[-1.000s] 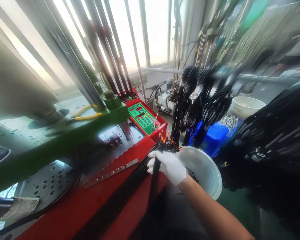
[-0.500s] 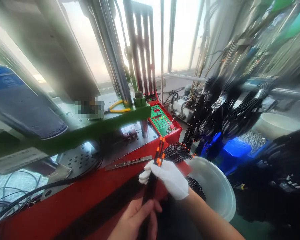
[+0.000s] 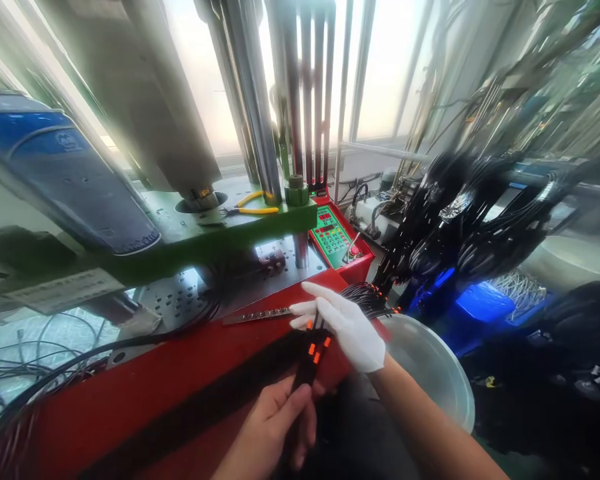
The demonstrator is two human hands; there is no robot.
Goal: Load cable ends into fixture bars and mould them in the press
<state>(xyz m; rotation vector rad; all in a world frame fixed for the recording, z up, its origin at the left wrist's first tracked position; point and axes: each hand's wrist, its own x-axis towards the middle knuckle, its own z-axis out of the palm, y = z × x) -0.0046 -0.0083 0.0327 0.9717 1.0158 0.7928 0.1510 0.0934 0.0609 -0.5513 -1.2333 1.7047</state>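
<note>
My bare left hand [image 3: 280,417] is closed round a bundle of thin black cables [image 3: 306,373] with orange bands near the upper ends. The bundle stands tilted in front of me. My right hand [image 3: 353,330], in a white glove, is at the top of the bundle, its thumb in front of the cable ends and the fingers behind, partly stretched. A metal strip with holes [image 3: 263,315] lies on the red machine table [image 3: 180,393] just beyond the gloved fingertips. More black cables with orange ends [image 3: 365,298] lie behind my right hand.
A green press plate [image 3: 240,233] carries yellow-handled pliers [image 3: 257,203] and a spray can [image 3: 75,180]. Behind stands a red control box with a green keypad [image 3: 334,237]. At right are a pale round tub [image 3: 463,380], a blue bin [image 3: 485,300] and hanging black cable bundles [image 3: 440,213].
My right hand has shifted up along the bundle to the cable ends, its fingers stretching out more. The orange bands now sit below it, closer to my left hand. The view has turned slightly left.
</note>
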